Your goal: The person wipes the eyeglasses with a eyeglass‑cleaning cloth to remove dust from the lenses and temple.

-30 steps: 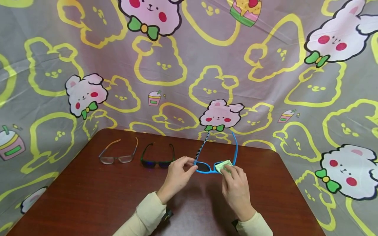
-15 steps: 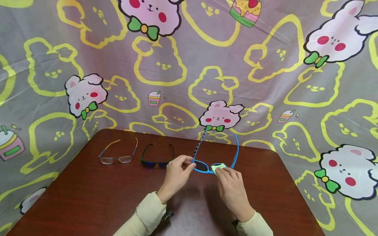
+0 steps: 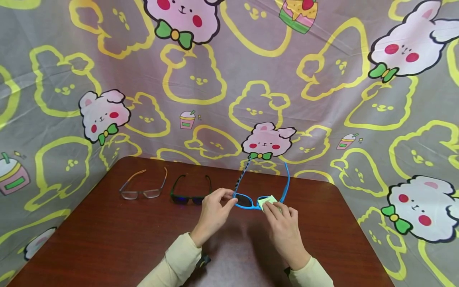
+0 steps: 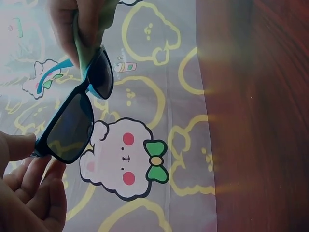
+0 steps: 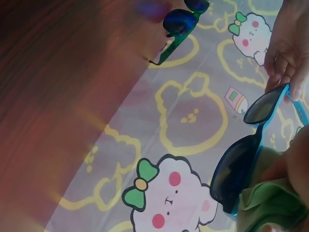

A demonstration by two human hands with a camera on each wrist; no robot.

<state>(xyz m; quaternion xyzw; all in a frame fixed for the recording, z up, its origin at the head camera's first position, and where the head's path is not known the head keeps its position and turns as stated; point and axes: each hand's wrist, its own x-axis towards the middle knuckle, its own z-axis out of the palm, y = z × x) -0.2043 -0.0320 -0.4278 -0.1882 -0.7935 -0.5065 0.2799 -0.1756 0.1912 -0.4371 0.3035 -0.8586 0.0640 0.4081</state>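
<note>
Blue-framed sunglasses [image 3: 245, 201] with dark lenses are held up above the table, temples spread away from me. My left hand [image 3: 212, 212] pinches the frame's left corner between thumb and fingers, as the left wrist view also shows at the dark lens [image 4: 72, 129]. In my right hand [image 3: 285, 231] a folded light-green cloth [image 3: 267, 201] is pinched against the right lens. The right wrist view shows the cloth [image 5: 268, 205] bunched behind that lens [image 5: 235, 169]. Part of the right lens is hidden by cloth and fingers in the head view.
On the brown table [image 3: 107, 239], left of my hands, stand clear-lensed eyeglasses [image 3: 143, 194] and dark-framed sunglasses [image 3: 190, 198] with bluish lenses, temples unfolded. A cartoon-printed grey curtain [image 3: 201, 99] hangs behind and beside the table.
The blue sunglasses have shifted slightly left, along with both hands. The right hand with the cloth moved left and a little down, then slightly back up over the right lens.
</note>
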